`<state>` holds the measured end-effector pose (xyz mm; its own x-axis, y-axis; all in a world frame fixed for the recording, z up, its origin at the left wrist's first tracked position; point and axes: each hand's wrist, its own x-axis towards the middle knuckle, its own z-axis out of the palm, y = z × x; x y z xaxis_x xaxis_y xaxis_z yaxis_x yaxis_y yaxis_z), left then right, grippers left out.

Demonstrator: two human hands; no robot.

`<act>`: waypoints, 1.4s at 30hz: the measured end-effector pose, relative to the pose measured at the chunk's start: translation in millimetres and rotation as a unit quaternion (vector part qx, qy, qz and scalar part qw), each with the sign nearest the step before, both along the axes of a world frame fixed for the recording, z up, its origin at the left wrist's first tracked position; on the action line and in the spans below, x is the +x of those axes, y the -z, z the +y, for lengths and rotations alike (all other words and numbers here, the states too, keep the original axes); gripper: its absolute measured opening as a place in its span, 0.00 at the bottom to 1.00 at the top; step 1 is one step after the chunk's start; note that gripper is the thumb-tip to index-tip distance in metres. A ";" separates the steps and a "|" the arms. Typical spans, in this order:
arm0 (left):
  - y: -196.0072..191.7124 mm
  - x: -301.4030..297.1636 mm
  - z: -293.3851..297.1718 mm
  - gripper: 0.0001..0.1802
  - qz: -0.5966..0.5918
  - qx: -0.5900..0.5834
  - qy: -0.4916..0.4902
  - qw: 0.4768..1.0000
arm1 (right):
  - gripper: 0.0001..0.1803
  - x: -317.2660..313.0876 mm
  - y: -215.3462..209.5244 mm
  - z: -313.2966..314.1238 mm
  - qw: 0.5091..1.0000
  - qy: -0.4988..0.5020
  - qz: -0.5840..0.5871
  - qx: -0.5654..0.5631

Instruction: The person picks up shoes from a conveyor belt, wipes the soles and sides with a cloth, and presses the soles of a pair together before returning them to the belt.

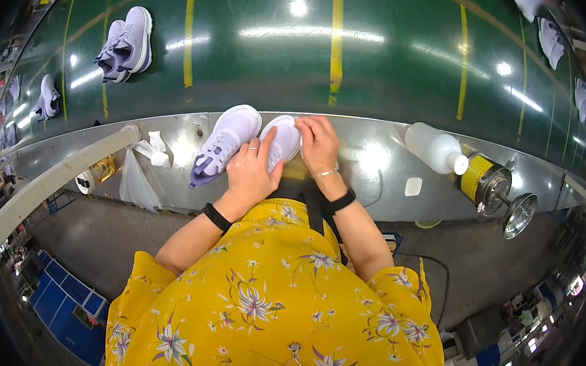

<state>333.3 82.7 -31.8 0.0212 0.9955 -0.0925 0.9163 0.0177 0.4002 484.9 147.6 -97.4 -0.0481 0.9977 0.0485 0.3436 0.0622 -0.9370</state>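
Observation:
Two pale lilac sneakers sit side by side at the metal edge in front of me. The left sneaker (228,139) stands untouched, toe away from me, with a dark purple heel. The right sneaker (284,138) is in my left hand (251,171), whose fingers are closed over its upper; the heel part is hidden by this hand. My right hand (319,143) is closed in a pinch at the white sole edge by the toe. Whatever small thing its fingertips may hold cannot be made out.
A green conveyor belt (262,62) with yellow stripes carries more sneakers (130,40). On the metal ledge (370,183) are a white plastic bottle (432,148), a metal can with a yellow label (478,178), a white square (413,186) and crumpled white tissue (154,148). A pale rail (55,190) slants at left.

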 end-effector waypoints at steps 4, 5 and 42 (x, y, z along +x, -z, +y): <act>0.7 1.8 -2.0 0.41 -0.006 -0.008 -0.007 1.000 | 0.04 12.7 1.7 -12.0 1.000 -0.006 -0.007 -0.029; 1.0 2.2 -1.8 0.41 -0.008 -0.009 -0.007 1.000 | 0.04 8.0 3.2 -8.6 1.000 -0.003 -0.007 -0.005; 5.9 2.0 0.8 0.41 -0.009 -0.015 -0.004 1.000 | 0.06 -4.6 13.8 6.0 0.997 -0.011 -0.032 0.063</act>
<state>335.4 83.5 -37.7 0.0152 0.9925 -0.1216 0.9090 0.0369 0.4152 480.3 153.6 -111.1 -0.0772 0.9824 0.1699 0.3994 0.1866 -0.8976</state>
